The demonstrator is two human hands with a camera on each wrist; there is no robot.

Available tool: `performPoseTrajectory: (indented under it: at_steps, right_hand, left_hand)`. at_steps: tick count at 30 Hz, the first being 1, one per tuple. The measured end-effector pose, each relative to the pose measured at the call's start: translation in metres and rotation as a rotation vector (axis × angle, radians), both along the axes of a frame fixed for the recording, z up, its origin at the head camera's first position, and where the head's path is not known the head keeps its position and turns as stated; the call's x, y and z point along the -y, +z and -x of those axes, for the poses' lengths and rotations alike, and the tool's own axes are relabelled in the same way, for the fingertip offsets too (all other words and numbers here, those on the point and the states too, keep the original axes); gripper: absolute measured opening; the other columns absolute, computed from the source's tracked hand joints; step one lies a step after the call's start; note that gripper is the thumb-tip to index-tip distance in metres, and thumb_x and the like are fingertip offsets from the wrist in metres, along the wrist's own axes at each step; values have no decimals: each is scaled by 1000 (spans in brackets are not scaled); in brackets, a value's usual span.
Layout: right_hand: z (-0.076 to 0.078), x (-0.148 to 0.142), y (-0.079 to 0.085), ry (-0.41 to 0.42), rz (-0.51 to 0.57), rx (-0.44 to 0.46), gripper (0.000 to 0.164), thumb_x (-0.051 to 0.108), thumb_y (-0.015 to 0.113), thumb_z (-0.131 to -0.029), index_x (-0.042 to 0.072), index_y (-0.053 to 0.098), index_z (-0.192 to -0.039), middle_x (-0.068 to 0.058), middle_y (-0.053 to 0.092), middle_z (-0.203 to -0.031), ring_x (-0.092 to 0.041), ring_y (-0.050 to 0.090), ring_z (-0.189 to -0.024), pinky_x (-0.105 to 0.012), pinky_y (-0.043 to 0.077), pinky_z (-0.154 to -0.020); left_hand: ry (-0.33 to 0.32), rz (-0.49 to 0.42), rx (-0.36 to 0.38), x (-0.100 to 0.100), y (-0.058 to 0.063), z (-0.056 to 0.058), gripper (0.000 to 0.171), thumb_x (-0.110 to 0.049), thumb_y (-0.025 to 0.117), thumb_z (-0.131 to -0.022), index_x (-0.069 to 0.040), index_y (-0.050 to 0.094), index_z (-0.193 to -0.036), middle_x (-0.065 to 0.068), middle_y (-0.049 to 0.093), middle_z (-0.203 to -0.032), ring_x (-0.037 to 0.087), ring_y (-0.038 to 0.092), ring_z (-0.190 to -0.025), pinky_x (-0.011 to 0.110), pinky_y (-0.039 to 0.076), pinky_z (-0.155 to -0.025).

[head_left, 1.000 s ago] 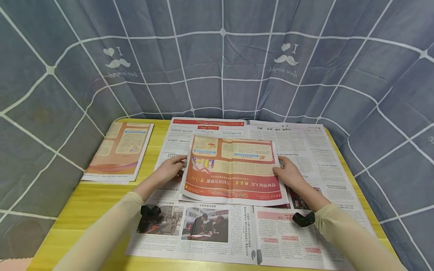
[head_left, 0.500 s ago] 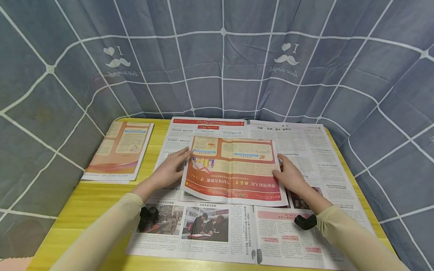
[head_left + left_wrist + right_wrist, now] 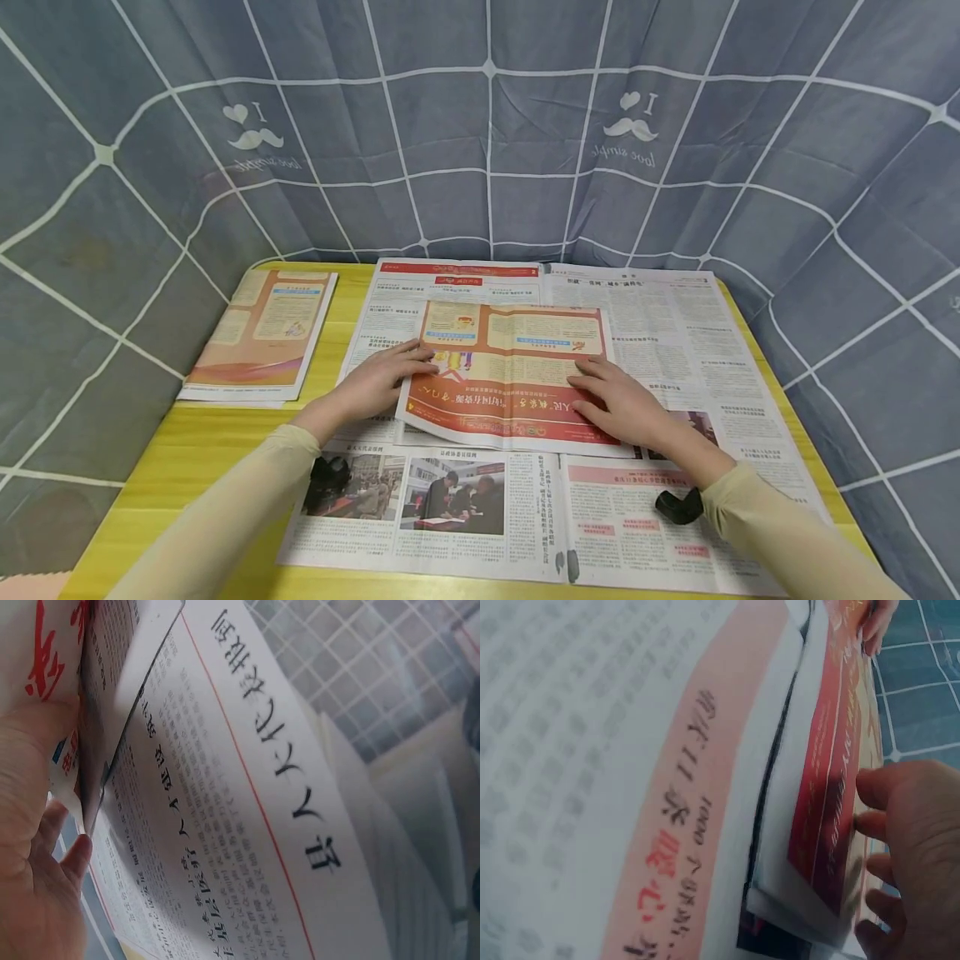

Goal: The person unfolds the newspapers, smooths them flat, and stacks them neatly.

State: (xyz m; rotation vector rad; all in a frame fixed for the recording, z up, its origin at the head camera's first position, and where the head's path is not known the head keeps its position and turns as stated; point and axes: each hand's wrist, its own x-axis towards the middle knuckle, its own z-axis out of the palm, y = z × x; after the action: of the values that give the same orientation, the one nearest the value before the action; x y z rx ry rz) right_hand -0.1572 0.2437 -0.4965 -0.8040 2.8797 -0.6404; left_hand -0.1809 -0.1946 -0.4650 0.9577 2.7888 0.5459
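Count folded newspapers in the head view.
2. The middle newspaper lies on the open spread, touched by the left hand and right hand; the left newspaper lies on the yellow table. More could be hidden underneath.

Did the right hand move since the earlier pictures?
Yes: against the spread newspaper underneath, the right hand moved left, from the right edge of the folded newspaper onto its top.
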Motion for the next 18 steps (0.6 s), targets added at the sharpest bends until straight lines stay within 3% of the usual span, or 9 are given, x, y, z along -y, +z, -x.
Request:
performPoseTrajectory:
  at_steps: [9,14,18]
  right_hand:
    - [-2,-7,3,37,2,120,66,53,59,-101,16,50,-154,-8,34,-164,-35,23,-153,-59,30,-116]
    - [2,-14,1,53,69,161,61,52,52,-105,16,51,-153,-8,36,-163,-35,23,-153,-61,27,-116]
    - [4,-17,0,56,93,179,55,49,45,-108,16,53,-152,-8,37,-163,-36,24,-152,-63,25,-117]
  left_hand:
    - [43,-22,80,6,-2,6,32,-16,62,-104,-18,70,-135,8,48,-155,35,36,-147,54,31,-117]
    - [59,-40,77,6,-4,10,28,-24,60,-106,-24,73,-131,6,54,-151,33,42,-144,52,33,-116]
    - [119,-81,118,5,-2,12,28,-31,57,-107,-28,72,-130,1,63,-139,27,55,-131,51,42,-109]
